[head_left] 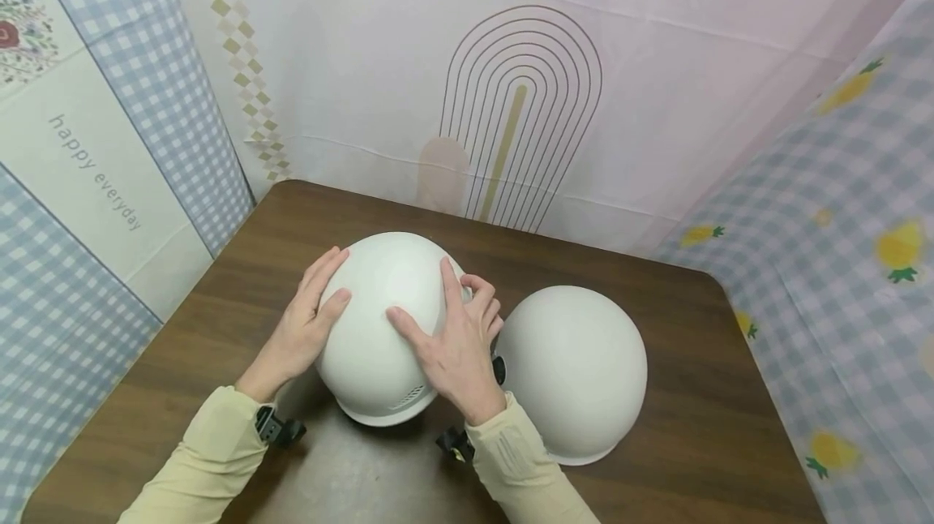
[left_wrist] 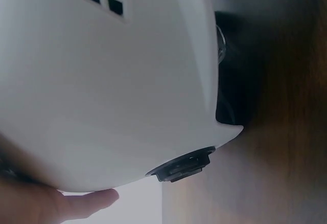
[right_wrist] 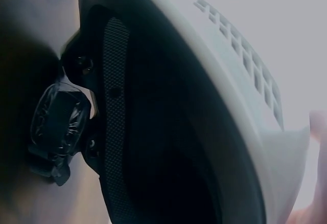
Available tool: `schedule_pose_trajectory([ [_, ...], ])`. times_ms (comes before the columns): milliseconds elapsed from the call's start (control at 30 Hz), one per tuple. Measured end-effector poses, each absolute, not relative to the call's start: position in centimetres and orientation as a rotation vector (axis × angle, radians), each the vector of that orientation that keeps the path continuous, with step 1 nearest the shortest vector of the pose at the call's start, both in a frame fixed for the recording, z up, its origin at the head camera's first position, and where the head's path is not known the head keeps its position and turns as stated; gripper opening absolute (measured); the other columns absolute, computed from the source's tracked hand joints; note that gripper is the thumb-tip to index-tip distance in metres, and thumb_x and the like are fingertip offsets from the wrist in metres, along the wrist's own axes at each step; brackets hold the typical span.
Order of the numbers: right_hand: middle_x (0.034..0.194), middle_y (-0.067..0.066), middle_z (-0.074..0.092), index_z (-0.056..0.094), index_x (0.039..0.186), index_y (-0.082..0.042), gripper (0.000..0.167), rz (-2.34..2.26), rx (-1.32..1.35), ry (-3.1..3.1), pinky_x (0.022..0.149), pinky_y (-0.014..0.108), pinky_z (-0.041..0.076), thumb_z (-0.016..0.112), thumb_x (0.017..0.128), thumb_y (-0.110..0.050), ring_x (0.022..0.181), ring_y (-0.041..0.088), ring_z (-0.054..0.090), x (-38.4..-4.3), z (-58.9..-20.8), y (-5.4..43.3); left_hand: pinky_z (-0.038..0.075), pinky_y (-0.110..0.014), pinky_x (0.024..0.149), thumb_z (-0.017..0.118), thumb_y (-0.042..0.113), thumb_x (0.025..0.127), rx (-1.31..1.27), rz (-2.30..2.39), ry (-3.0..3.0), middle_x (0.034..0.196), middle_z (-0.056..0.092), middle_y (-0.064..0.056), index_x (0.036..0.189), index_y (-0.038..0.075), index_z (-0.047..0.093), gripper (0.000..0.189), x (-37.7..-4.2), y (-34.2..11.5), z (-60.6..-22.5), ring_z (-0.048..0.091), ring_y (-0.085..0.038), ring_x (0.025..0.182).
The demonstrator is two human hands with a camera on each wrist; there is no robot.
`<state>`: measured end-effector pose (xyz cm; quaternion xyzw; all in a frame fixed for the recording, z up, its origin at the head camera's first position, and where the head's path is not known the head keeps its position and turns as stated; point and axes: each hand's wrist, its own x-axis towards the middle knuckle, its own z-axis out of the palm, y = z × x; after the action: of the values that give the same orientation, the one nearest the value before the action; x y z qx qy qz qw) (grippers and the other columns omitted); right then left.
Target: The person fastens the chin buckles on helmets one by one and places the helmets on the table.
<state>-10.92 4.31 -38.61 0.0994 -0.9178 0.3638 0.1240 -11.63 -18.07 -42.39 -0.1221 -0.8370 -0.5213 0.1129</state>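
A white hard hat (head_left: 379,354) is held between both hands over the near middle of the table. My left hand (head_left: 302,333) grips its left side, fingers along the shell and thumb bent over it. The right hand (head_left: 456,345) holds the other side, its thumb and fingers spread over the shell. In the left wrist view, the hat's shell (left_wrist: 117,96) shows a vent grid and a black side fitting (left_wrist: 184,165). The right wrist view shows its dark inside, a black headband (right_wrist: 115,101) and an adjusting knob (right_wrist: 61,119).
A second white hard hat (head_left: 576,370) rests dome up on the table, just right of my right hand. The brown wooden table (head_left: 700,362) has rounded far corners. Patterned cloths (head_left: 350,62) hang behind it and along both sides.
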Motion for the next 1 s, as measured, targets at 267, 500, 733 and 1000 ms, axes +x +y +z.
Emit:
schedule_pose_trajectory([
  [267, 0.135, 0.011, 0.031, 0.034, 0.152, -0.024, 0.094, 1.039, 0.288, -2.689, 0.098, 0.048, 0.018, 0.052, 0.079, -0.079, 0.120, 0.037, 0.028, -10.73, -38.19, 4.51, 0.021, -0.070, 0.103, 0.048, 0.024, 0.102, -0.365, -1.566, -2.427, 0.159, 0.019, -0.004, 0.153, 0.024, 0.032, 0.053, -11.39, -17.79, -42.34, 0.019, -0.033, 0.144],
  [500, 0.134, 0.011, 0.031, 0.035, 0.152, -0.024, 0.094, 1.013, 0.294, -2.693, 0.096, 0.047, 0.019, 0.049, 0.079, -0.081, 0.116, 0.032, 0.028, -10.68, -38.08, 4.53, 0.020, -0.070, 0.103, 0.047, 0.024, 0.103, -0.365, -1.591, -2.415, 0.159, 0.018, -0.004, 0.153, 0.023, 0.031, 0.053, -11.33, -17.81, -42.49, 0.019, -0.032, 0.144],
  [733, 0.134, 0.011, 0.034, 0.037, 0.150, -0.025, 0.090, 0.968, 0.328, -2.675, 0.093, 0.046, 0.020, 0.047, 0.081, -0.080, 0.114, 0.032, 0.031, -10.72, -37.94, 4.79, 0.019, -0.069, 0.104, 0.044, 0.024, 0.104, -0.366, -1.602, -2.407, 0.159, 0.019, -0.005, 0.154, 0.021, 0.031, 0.052, -11.38, -17.76, -42.67, 0.018, -0.032, 0.144],
  [1000, 0.135, 0.010, 0.034, 0.041, 0.149, -0.024, 0.085, 0.987, 0.335, -2.637, 0.092, 0.045, 0.020, 0.051, 0.082, -0.076, 0.114, 0.032, 0.031, -10.80, -37.98, 4.94, 0.018, -0.068, 0.105, 0.042, 0.025, 0.104, -0.365, -1.616, -2.402, 0.159, 0.019, -0.005, 0.154, 0.021, 0.030, 0.051, -11.44, -17.65, -42.69, 0.018, -0.032, 0.144],
])
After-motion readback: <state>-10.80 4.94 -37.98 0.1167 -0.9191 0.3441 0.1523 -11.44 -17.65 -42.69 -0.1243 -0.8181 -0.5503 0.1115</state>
